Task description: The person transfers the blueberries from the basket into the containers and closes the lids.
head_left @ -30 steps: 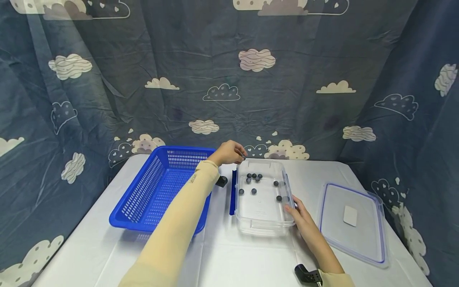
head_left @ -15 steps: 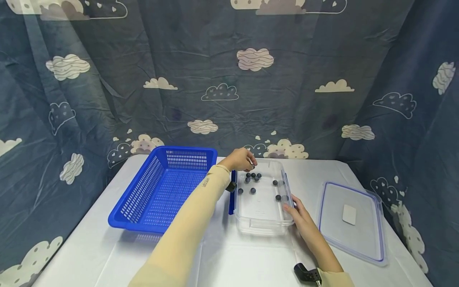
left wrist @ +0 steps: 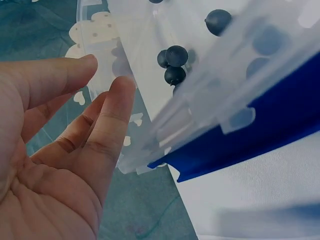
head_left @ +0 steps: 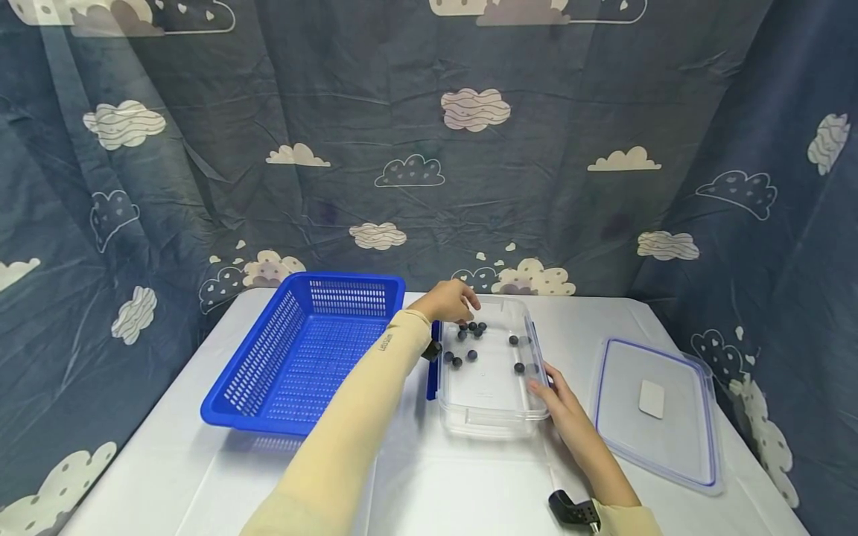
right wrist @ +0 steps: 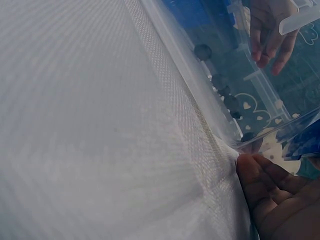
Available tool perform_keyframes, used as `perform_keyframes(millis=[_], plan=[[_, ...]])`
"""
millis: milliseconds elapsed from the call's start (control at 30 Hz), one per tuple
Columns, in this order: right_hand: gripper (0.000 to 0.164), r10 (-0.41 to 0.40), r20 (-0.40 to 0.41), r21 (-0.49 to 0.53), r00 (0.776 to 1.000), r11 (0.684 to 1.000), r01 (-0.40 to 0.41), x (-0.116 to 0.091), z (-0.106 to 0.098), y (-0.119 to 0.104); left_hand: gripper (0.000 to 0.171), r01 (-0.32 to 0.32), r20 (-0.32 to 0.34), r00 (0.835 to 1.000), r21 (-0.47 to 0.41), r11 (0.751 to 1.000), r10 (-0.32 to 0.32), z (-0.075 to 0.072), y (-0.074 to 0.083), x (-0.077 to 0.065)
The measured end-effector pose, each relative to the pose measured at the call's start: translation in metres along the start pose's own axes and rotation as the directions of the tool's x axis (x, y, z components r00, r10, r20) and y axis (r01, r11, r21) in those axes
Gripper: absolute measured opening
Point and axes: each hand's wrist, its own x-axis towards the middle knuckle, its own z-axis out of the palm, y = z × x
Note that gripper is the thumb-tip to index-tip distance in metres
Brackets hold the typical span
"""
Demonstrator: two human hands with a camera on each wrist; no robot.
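Note:
A clear plastic box (head_left: pixel 492 391) stands on the table with several dark, round blueberries (head_left: pixel 519 368) scattered on its floor. Over its far left corner is my left hand (head_left: pixel 450 301). Its thumb and fingers are apart with nothing between them in the left wrist view, beside a cluster of blueberries (left wrist: pixel 177 56) beyond the box's wall. Low on the box's right side, my right hand (head_left: pixel 570 417) holds the edge, thumb at the rim and fingers along the outside. A blue latch flap (head_left: pixel 433 372) hangs out from the left side.
To the left stands a blue perforated basket (head_left: pixel 221 402). A clear lid with a blue seal (head_left: pixel 620 439) lies at the right, bearing a white label (head_left: pixel 652 399). Behind the table (head_left: pixel 456 484) hangs a dark cloud-patterned cloth (head_left: pixel 536 223).
My left hand has moved right and slightly nearer, over the box, and let go of a blueberry. Another blueberry now lies near the left wall. The right hand stays put.

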Motion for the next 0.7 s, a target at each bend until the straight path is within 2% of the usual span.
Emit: perform_keyframes(millis=[167, 433, 700], plan=[[0.07, -0.005, 0.001, 0.003, 1.0, 1.0, 0.005, -0.0007, 0.001, -0.0007, 0.023, 0.003, -0.005, 1.0, -0.022, 1.0, -0.003, -0.003, -0.0026, -0.0027], [0.07, -0.008, 0.002, 0.011, 1.0, 1.0, 0.008, -0.0021, 0.0012, -0.0017, 0.021, 0.005, -0.021, 1.0, -0.002, 1.0, -0.005, -0.0061, -0.0074, -0.0014], [0.069, -0.011, -0.004, 0.003, 1.0, 1.0, 0.011, -0.0009, 0.0013, -0.0014, 0.022, -0.003, -0.01, 1.0, -0.047, 0.999, 0.002, -0.0103, -0.0058, -0.0032]])
